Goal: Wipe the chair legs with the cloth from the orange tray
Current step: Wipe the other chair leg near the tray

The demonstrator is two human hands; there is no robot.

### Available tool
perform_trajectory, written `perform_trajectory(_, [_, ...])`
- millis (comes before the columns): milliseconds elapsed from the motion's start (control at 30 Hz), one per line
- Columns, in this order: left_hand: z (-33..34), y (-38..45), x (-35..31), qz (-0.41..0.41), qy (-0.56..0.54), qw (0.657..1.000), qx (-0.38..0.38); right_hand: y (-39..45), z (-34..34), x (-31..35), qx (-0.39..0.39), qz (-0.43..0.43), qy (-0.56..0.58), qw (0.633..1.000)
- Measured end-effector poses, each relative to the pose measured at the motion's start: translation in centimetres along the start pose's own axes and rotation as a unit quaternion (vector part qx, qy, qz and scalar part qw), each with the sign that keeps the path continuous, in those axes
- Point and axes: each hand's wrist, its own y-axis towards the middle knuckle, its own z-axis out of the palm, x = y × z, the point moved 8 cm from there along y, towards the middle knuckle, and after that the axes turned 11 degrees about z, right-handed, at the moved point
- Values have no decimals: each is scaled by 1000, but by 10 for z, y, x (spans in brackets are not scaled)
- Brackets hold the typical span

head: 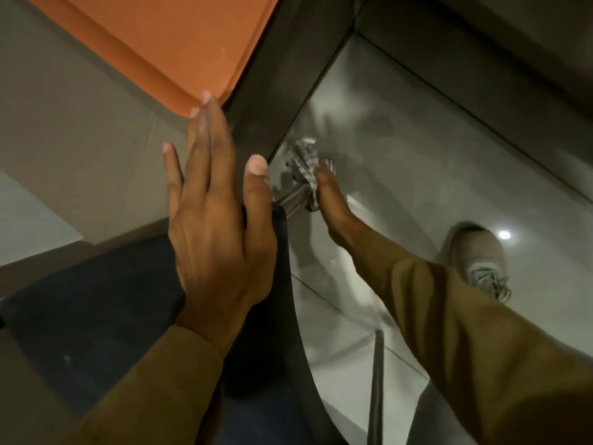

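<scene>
**Cloth held against a chair leg, seen from above**

The landmark is the dark chair seat (96, 300), which fills the lower left of the head view. The left hand (215, 226) lies flat over the seat's far right corner, its fingers straight and slightly spread, holding nothing; its fingertips reach toward the table surface (80, 139) beyond the seat. On that table, past the fingertips, sits the orange tray (167, 43), whose near corner comes close to the middle fingertip. From under the seat's right corner a metal chair leg (293, 199) slants down toward the glossy floor (417, 155). The right hand (330, 200) reaches down to the right of the seat and holds the grey patterned cloth (303, 165) against this leg; the cloth bunches above and around the leg, and the fingers are hidden behind the cloth, so their curl cannot be told. A second chair leg (377, 380) shows below the seat's right edge. A grey laced shoe (478, 261) stands on the floor well right of the seat.
</scene>
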Motion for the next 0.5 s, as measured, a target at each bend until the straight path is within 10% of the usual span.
perform_trajectory(233, [0,0,-4,2,13,1000,23,-108,33,-9,78,-122,28,989])
perform_trajectory(500, [1,-1,-1,8,-8,1000,11,32,-5,-12,-10,54,6,998])
